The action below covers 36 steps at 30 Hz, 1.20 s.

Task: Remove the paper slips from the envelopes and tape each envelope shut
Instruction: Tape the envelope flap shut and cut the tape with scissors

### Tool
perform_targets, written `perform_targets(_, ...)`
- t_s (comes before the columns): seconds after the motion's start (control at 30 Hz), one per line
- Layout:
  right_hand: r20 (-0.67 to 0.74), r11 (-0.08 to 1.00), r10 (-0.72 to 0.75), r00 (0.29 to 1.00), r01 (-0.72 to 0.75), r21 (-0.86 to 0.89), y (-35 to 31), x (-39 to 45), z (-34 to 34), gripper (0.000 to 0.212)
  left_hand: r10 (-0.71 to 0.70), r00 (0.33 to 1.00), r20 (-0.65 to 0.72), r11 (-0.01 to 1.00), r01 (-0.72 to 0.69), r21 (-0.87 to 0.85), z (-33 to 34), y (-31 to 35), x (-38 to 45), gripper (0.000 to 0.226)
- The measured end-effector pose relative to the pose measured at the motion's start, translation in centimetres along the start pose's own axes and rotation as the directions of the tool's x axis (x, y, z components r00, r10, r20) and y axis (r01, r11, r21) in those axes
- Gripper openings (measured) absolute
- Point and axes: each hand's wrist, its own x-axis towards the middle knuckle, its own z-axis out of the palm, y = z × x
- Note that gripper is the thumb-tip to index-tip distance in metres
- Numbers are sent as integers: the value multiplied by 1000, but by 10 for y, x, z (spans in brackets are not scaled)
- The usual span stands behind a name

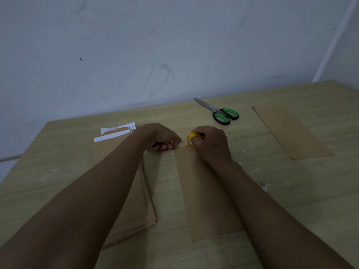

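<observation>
While the right hand (210, 141) pinches a yellow tape roll (192, 138) at the brown envelope's (206, 191) top edge, left hand (163, 137) fingers curl closed, pressing there; white slips (116, 133) poke from the stacked envelopes (136, 200).

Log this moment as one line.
step: taping far end | right hand: grip on yellow tape roll | left hand: pressing long brown paper envelope | green-handled scissors: untouched
</observation>
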Motion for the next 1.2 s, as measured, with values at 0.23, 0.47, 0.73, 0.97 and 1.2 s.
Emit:
perform_targets(0.23, -1, 1000, 7, 1000, -7, 3, 0, -1, 1, 29, -7, 999, -37, 1000, 8, 20, 3, 5, -3, 30)
perform_targets(0.47, 6, 1000, 13, 1000, -13, 2, 2, -3, 3, 30, 16, 985, -173, 996, -31, -84, 9, 1, 0, 11)
perform_targets(0.73, 5, 999, 43, 999, -43, 11, 3, -4, 4, 33, 434, 631, -643, 900, -340, 274, 37, -32, -4, 25)
perform_targets(0.97, -1, 999, 36, 999, -36, -7, 0, -5, 4, 34, 749, 364, -554, 662, -386, 643, 97, -57, -2, 42)
perform_targets(1.2, -16, 999, 50, 999, -50, 0, -3, -7, 7, 33, 676, 527, -515, 725, -348, 595, 100, -50, -5, 62)
